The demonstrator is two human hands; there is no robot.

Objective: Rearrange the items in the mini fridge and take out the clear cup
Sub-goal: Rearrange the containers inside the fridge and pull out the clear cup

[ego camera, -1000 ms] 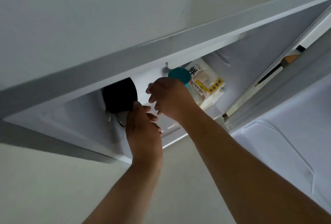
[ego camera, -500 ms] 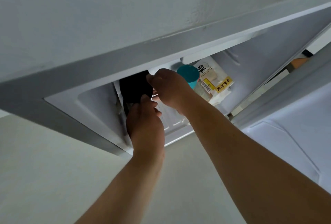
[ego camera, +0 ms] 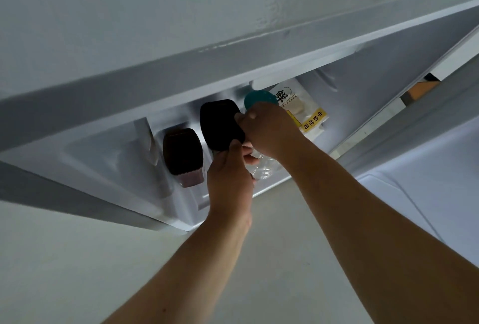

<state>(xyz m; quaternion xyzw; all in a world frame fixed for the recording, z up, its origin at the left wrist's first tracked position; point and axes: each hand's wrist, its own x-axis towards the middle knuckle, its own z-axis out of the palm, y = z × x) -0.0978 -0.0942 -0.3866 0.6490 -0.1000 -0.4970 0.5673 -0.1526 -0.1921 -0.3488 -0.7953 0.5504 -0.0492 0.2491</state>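
Observation:
Both my hands reach into the open mini fridge [ego camera: 108, 157], seen from above. A black-lidded jar [ego camera: 219, 122] stands in the middle. My right hand [ego camera: 269, 129] pinches its right edge with the fingertips, and my left hand [ego camera: 229, 176] presses its thumb on the near edge. The clear cup [ego camera: 265, 169] shows just under my right wrist, touching my left fingers and mostly hidden. A second dark jar [ego camera: 182, 154] stands to the left. A teal lid [ego camera: 259, 99] peeks out behind my right hand.
A bread packet with a yellow label [ego camera: 308, 113] lies at the fridge's right side. The white fridge top [ego camera: 181, 12] overhangs the opening. The open door [ego camera: 427, 168] is on the right. Pale floor [ego camera: 77, 272] lies below.
The view has shifted, so the second dark jar on the left and the clear cup now show. Both hands stay at the black-lidded jar, which sits closer to the teal lid.

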